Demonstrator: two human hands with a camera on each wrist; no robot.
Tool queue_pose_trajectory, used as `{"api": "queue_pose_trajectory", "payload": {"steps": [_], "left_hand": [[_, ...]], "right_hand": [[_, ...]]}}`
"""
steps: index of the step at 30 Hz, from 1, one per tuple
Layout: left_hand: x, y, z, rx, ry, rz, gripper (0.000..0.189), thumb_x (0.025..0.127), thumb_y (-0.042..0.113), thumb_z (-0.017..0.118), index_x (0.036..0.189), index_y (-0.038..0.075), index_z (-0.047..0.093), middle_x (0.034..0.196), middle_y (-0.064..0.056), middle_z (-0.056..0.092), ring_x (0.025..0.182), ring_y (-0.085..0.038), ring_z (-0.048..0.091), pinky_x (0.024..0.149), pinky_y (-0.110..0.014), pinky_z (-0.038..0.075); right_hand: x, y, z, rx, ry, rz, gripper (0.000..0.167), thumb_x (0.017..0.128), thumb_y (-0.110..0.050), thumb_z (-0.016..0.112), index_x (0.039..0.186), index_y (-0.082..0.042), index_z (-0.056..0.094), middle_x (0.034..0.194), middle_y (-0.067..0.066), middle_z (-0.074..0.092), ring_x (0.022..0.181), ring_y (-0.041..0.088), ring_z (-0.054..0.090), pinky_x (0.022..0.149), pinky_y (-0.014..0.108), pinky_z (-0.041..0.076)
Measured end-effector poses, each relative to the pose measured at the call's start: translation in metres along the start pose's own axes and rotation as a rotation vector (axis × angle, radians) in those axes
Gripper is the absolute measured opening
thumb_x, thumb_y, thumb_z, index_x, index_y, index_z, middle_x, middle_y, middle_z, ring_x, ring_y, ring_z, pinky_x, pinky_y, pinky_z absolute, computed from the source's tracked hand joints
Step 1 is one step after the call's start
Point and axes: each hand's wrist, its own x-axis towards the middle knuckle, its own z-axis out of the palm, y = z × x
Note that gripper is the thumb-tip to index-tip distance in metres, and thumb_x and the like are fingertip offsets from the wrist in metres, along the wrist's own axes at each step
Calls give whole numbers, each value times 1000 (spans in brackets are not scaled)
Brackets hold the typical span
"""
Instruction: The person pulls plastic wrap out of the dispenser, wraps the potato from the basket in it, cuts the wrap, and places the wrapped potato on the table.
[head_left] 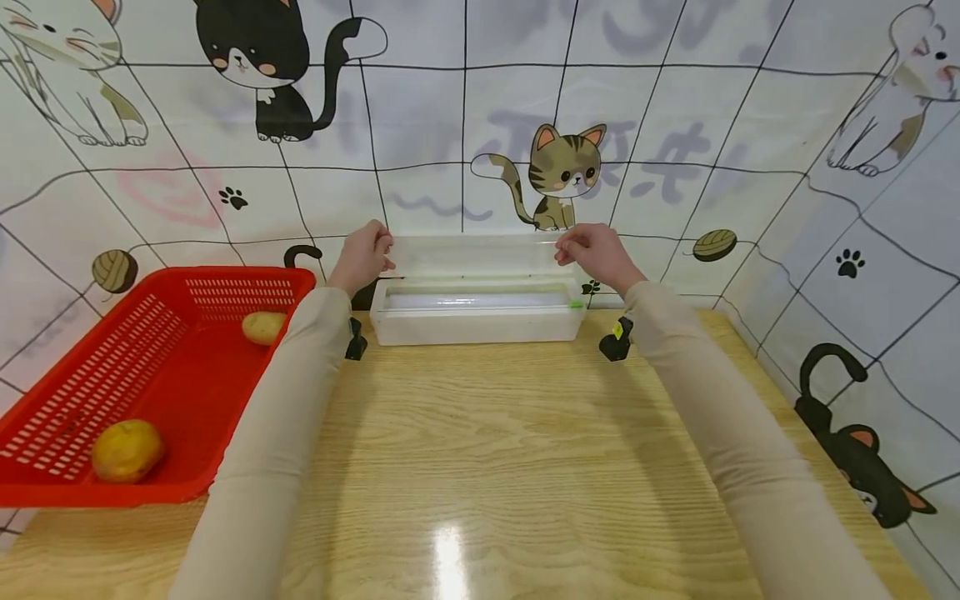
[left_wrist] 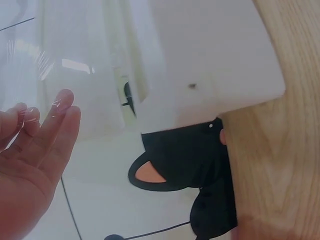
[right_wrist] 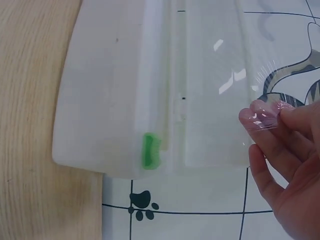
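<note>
A long white cling film dispenser (head_left: 480, 327) stands at the back of the table, its translucent lid (head_left: 472, 260) raised against the wall. Inside lies a pale roll (head_left: 480, 300), and a small green slider (right_wrist: 150, 151) sits at the right end of the rim. Clear cling film (right_wrist: 269, 75) stretches up past the lid's edge, wrinkled near the fingers. At the upper left corner my left hand (head_left: 363, 258) pinches the film between thumb and fingers. My right hand (head_left: 596, 255) pinches its other corner, with film drawn over the fingertips in the right wrist view.
To the left is a red plastic basket (head_left: 198, 392) with a potato (head_left: 262, 327) and a yellowish round potato-like item (head_left: 127, 451) inside. A cat-patterned sheet (head_left: 420, 125) covers the walls close behind the dispenser. The wooden table (head_left: 480, 450) extends in front.
</note>
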Motion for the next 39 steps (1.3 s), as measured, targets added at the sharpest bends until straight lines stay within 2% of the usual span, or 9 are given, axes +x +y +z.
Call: {"api": "queue_pose_trajectory", "payload": {"steps": [7, 12, 19, 22, 25, 32, 39], "left_hand": [[0, 9, -10, -14, 2, -13, 21, 105, 12, 38, 112, -5, 47, 101, -24, 52, 89, -39, 65, 62, -22, 46], [0, 17, -19, -22, -7, -25, 22, 105, 13, 34, 113, -4, 45, 104, -24, 51, 92, -40, 64, 66, -25, 47], [3, 29, -29, -27, -2, -2, 23, 106, 12, 31, 112, -5, 45, 106, -22, 55, 91, -38, 64, 76, -35, 50], [5, 32, -33, -7, 13, 12, 22, 106, 11, 32, 111, -4, 46, 104, -21, 59, 89, -37, 65, 76, -34, 51], [8, 35, -37, 9, 31, 26, 20, 105, 11, 34, 110, -4, 47, 98, -19, 61, 85, -35, 66, 72, -28, 51], [16, 49, -49, 74, 66, 98, 17, 104, 8, 37, 104, -5, 49, 86, -17, 60, 78, -32, 65, 61, -18, 48], [16, 68, -61, 83, 79, 82, 16, 104, 8, 37, 104, -4, 49, 86, -16, 60, 79, -32, 64, 64, -20, 46]], "right_hand": [[5, -14, -8, -10, 8, 46, 23, 99, -7, 51, 105, 12, 63, 91, 20, 69, 87, 32, 68, 93, 43, 46], [11, -23, -12, -11, 18, 49, 23, 98, -9, 52, 103, 11, 64, 88, 17, 70, 82, 26, 69, 92, 41, 47], [12, -36, -23, -50, 14, 44, 25, 98, -10, 52, 104, 10, 65, 88, 16, 70, 78, 19, 69, 90, 43, 48], [12, -42, -28, -52, -1, 39, 24, 99, -11, 52, 102, 9, 65, 88, 15, 69, 73, 12, 67, 88, 43, 48], [12, -47, -32, -58, -6, 40, 24, 99, -13, 52, 100, 7, 65, 86, 13, 69, 71, 7, 65, 89, 40, 48], [10, -61, -43, -84, 3, 46, 27, 100, -14, 49, 106, 7, 65, 87, 10, 70, 73, 8, 65, 90, 39, 47], [11, -74, -53, -82, 6, 23, 26, 101, -9, 47, 111, 11, 60, 95, 15, 69, 74, 5, 65, 98, 39, 42]]}}
